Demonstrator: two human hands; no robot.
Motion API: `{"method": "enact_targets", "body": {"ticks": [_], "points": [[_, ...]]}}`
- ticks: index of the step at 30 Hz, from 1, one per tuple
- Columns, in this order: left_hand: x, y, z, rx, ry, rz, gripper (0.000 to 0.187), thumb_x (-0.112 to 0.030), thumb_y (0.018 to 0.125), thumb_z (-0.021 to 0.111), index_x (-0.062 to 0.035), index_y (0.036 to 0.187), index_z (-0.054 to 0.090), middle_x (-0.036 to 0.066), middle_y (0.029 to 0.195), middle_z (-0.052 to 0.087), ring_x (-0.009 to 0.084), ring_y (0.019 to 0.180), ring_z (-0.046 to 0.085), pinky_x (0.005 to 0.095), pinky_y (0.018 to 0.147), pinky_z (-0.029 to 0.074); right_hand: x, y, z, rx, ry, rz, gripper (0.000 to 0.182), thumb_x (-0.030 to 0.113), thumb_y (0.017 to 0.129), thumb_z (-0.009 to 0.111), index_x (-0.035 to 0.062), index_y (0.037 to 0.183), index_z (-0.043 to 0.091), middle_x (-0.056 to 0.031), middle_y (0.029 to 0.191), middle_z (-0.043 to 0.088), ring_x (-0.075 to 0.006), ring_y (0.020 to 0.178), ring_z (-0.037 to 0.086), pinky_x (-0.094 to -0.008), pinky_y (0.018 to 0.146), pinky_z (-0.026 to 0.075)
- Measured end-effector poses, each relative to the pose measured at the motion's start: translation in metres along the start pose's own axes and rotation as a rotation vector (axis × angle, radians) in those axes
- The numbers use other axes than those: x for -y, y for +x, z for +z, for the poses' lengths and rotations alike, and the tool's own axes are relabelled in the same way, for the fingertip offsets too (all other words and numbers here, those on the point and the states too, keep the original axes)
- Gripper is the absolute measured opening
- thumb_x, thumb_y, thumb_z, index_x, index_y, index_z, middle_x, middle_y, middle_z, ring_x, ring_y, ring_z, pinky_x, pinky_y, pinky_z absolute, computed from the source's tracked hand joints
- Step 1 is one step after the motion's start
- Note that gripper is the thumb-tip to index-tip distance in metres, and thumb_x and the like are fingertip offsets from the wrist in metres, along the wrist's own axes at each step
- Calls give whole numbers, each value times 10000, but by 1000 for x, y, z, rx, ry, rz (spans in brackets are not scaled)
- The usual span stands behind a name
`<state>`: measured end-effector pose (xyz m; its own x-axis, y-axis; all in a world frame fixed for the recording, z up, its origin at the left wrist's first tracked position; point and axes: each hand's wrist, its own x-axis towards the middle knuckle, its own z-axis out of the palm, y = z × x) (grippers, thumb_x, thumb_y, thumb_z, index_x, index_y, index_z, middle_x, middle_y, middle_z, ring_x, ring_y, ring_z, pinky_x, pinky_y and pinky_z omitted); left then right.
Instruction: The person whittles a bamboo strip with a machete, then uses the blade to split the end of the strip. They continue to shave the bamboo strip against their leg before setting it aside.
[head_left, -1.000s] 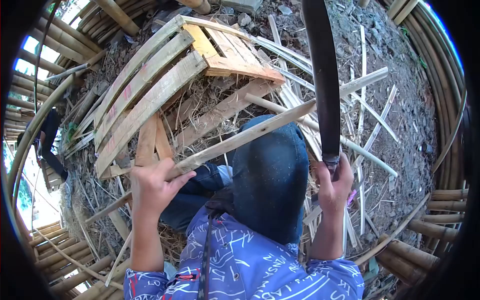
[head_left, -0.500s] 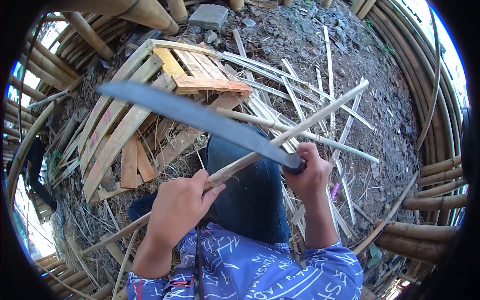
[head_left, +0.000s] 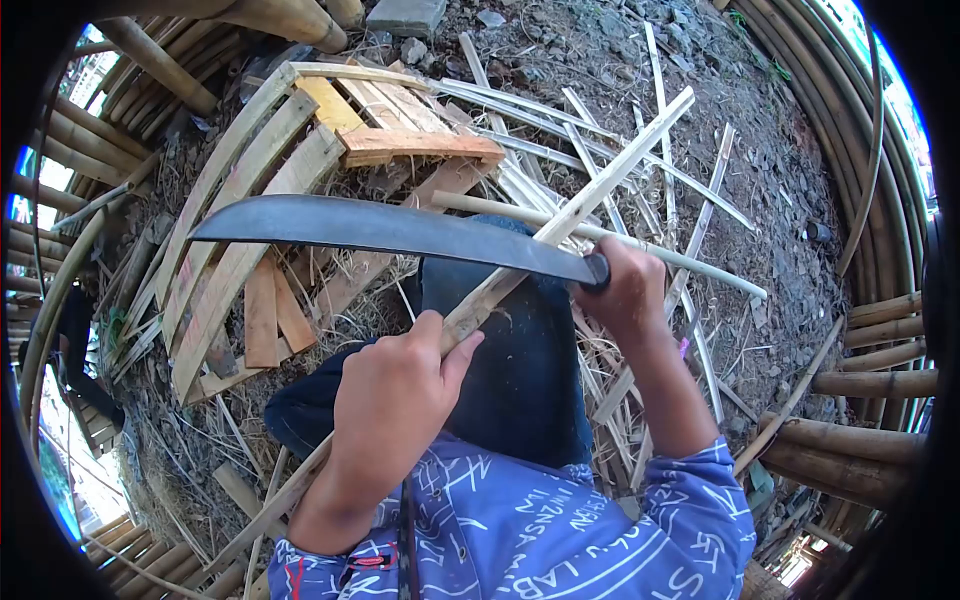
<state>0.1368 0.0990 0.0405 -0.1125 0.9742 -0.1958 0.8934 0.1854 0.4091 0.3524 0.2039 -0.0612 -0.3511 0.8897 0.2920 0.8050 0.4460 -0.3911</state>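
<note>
My left hand (head_left: 392,385) is closed around a long wooden stick (head_left: 610,180), which slants from the lower left up to the right. In my right hand (head_left: 630,285) is the dark handle of a machete (head_left: 400,228), its long blade pointing left. The blade crosses the stick above my left hand and appears to rest against it. Under the stick is my knee in dark blue jeans (head_left: 510,370). Another pale pole (head_left: 700,266) lies behind my right hand, running across to the right.
A slatted wooden pallet piece (head_left: 420,145) lies on the ground ahead. Several split strips (head_left: 700,215) are scattered right of it. Stacked bamboo poles (head_left: 850,460) stand at the right, with more bamboo (head_left: 160,70) at upper left. A grey block (head_left: 405,14) sits at the top.
The machete has come down and forward along the stick, its blade now nearly level. My left hand and the stick have shifted slightly right, and the stick's far end is higher.
</note>
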Motion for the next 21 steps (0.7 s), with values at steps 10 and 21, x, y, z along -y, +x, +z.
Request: {"method": "enact_targets", "body": {"ticks": [10,21], "points": [[1,-1,3,-28,-40,-30,394,-338,885,601,3,712,507,234,560,530,425,586,567,485,525,433,-18,12,1,-70,-40,-14,230,101,552,716,80,702,542,-114,607,586,-324,574,604,-398,556,491],[8,6,0,-94,3,-38,382,-367,911,549,-35,728,508,192,554,572,375,556,610,452,498,484,-42,33,16,-197,-156,-15,165,132,643,716,82,696,567,-83,588,604,-251,526,622,-383,516,501]]}}
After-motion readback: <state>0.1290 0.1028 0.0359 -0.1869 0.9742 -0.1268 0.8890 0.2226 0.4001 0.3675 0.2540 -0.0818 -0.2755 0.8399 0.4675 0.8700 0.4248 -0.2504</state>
